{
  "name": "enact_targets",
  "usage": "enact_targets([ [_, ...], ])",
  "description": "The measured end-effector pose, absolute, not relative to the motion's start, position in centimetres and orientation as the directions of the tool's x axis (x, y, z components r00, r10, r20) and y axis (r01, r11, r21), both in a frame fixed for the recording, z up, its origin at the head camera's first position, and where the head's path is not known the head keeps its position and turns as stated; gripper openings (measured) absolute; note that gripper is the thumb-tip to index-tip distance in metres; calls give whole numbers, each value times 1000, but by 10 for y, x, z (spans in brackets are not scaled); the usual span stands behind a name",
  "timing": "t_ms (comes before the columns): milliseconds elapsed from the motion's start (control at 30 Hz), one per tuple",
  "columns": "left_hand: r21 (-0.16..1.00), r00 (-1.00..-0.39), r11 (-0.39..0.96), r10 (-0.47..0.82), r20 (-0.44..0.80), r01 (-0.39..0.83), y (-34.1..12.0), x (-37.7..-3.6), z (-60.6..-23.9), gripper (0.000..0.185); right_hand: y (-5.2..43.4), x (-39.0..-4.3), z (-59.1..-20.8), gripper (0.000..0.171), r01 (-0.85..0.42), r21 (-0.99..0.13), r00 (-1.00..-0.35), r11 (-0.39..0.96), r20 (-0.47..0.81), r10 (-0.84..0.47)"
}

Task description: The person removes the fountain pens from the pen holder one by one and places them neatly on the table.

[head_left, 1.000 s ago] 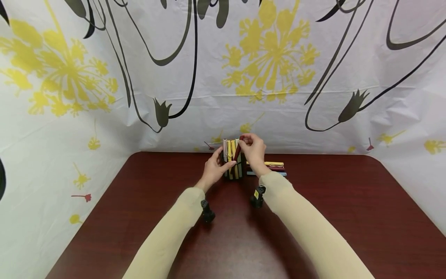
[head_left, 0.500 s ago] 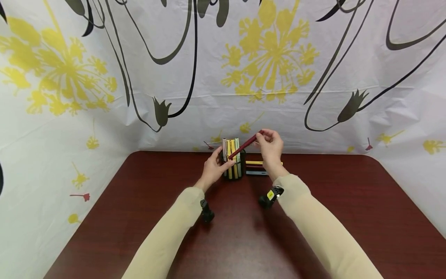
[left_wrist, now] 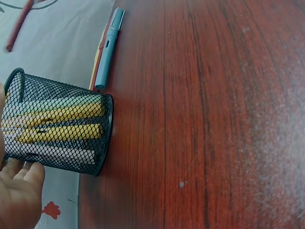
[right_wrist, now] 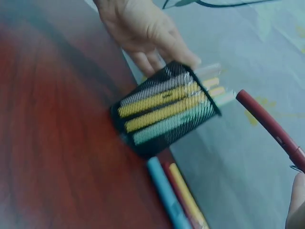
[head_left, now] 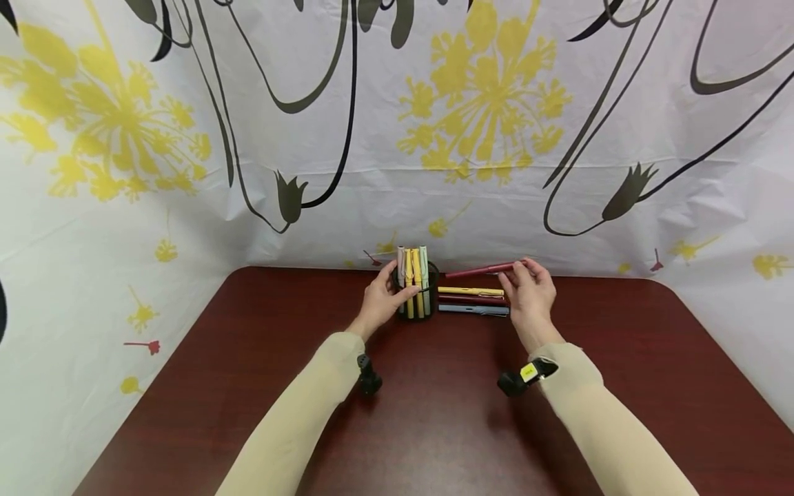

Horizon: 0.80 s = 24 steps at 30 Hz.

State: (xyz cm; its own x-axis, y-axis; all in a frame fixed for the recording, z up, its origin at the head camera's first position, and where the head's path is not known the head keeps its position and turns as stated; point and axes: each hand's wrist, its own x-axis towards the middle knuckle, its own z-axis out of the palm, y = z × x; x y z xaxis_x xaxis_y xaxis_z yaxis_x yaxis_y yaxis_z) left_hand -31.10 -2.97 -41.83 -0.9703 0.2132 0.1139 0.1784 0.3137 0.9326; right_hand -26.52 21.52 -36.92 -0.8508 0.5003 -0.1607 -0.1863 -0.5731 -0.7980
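Note:
A black mesh pen holder (left_wrist: 52,87) stands upright near the table's back edge. My left hand (head_left: 380,301) grips its left side, thumb across the front near the rim. Inside stand two yellow pens (head_left: 409,264), a pale grey-pink pen (head_left: 400,260) and a mint green pen (head_left: 424,259). To the right of the holder, my right hand (head_left: 531,295) pinches a red pen (head_left: 479,270) by its right end, nearly level. Below that pen, a yellow pen (head_left: 468,292), a dark red pen (head_left: 468,300) and a blue pen (head_left: 471,310) lie side by side on the table.
The dark reddish wooden table (head_left: 409,413) ends just behind the pens. Beyond it hangs a white cloth (head_left: 372,151) printed with yellow and grey plants. A small black camera (head_left: 369,379) sits on the left wrist, another camera (head_left: 513,383) on the right.
My right hand has drawn the red pen up out of the holder and carried it right and down, turning it almost level behind the lying pens. The left hand stays on the holder.

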Motion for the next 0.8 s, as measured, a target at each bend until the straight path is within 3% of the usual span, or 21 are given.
enact_targets([
  [133,934,-970,306,211,121,183,-30,-309,-417,79,226,-255,-386,15,-160,-803,-841,-574,-193,505],
  [433,938,-968,292,219,123,185,-30,-310,-418,79,232,-234,-413,15,71,-857,-863,-510,-308,399],
  [800,939,-967,293,225,118,183,-31,-313,-420,81,237,-229,-425,20,198,-906,-917,-375,-307,256],
])
